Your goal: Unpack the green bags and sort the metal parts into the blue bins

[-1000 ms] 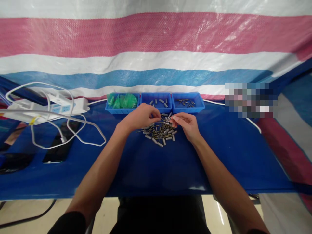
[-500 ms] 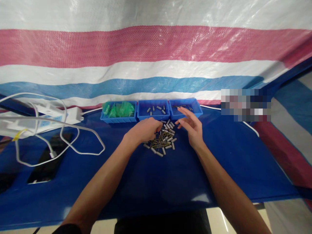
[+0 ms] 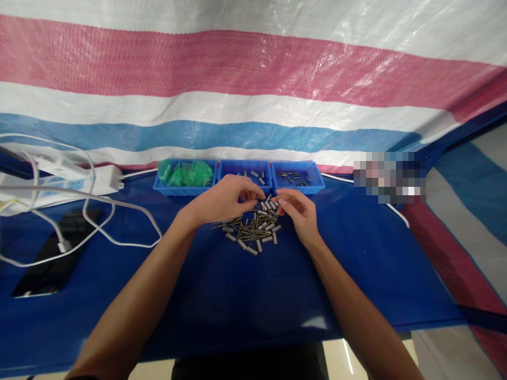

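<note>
A mixed pile of small grey cylinders (image 3: 251, 251) and thin brass-coloured pins (image 3: 249, 230) lies on the blue tabletop. My left hand (image 3: 225, 199) hangs over the pile's upper left, its fingers curled and the thumb near the index fingertip; whatever they pinch is too small to make out. At the pile's upper right, my right hand (image 3: 299, 211) has thumb and index drawn together beside some cylinders. I cannot make out what is between those fingertips. Behind the hands, the middle blue bin (image 3: 225, 168) holds several grey cylinders, and the right blue bin (image 3: 317, 182) holds several thin pins.
The left blue bin (image 3: 158, 187) contains green plastic bags (image 3: 190, 174). A white power strip (image 3: 106, 177), looped white cables (image 3: 152, 211) and a black phone (image 3: 51, 269) occupy the left side. A striped sheet (image 3: 253, 68) hangs behind the bins.
My right hand has come down from over the right bin to the pile's edge, its fingers drawing together. My left hand has turned and shifted slightly left. The view has shifted a little.
</note>
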Tool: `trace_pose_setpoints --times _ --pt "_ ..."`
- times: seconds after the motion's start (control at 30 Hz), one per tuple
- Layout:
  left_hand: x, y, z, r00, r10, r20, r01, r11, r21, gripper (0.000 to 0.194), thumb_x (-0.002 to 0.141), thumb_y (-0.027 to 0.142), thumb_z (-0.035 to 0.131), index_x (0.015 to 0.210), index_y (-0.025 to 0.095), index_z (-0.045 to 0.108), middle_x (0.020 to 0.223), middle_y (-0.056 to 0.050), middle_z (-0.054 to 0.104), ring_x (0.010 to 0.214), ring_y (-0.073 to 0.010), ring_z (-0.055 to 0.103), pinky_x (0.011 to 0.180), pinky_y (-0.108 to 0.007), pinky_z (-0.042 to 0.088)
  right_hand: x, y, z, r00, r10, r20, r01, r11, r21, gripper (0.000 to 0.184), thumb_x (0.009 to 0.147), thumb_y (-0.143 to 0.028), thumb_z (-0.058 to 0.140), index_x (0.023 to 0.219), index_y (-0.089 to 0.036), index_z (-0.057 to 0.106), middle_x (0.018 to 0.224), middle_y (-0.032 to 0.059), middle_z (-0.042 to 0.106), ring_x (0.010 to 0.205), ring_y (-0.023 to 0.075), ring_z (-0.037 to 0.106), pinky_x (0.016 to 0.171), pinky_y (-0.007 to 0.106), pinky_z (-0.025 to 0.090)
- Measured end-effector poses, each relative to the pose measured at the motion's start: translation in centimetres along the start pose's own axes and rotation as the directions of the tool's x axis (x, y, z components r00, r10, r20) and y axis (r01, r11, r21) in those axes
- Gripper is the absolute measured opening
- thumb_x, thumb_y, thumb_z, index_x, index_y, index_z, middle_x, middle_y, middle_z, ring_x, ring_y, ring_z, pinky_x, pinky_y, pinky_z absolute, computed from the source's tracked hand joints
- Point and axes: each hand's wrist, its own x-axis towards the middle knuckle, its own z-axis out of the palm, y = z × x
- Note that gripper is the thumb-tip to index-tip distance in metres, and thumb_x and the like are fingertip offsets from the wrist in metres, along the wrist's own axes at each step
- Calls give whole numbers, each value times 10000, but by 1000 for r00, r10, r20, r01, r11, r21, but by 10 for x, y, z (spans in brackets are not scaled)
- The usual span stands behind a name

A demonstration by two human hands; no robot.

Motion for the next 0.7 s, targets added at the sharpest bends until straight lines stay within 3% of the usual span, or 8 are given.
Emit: trace_pose_setpoints --times 0.13,0.27,0.43,0.7 --pt "-3 3 -2 994 -94 -53 81 974 -214 171 879 303 733 939 158 802 869 -54 789 784 -162 727 768 -262 585 -2 -6 2 998 42 38 -41 999 -5 285 888 -450 765 1099 -259 753 909 30 777 673 159 660 665 326 571" --pt "-4 5 0 989 -132 -70 107 953 -284 257 872 400 760 912 147 788 823 -60 782 739 -158 723 694 -248 579 -4 -6 4 993 75 95 -78 997 30 366 856 -476 800 1142 -258 737 936 42 794 696 173 699 668 337 603" --pt "-1 3 3 980 -190 -64 167 952 -255 374 933 471 675 786 136 752 669 -34 716 607 -121 632 570 -214 481 -7 -2 5 990 87 108 -95 993 69 395 797 -401 873 1138 -254 739 948 51 807 880 216 771 724 323 626" --pt "1 -1 6 983 -185 -9 182 970 -162 428 975 474 601 724 147 716 631 -17 677 585 -106 586 553 -219 405 -5 -2 9 989 140 55 -145 984 102 328 717 -383 928 972 -236 784 861 30 804 757 181 753 665 300 625"
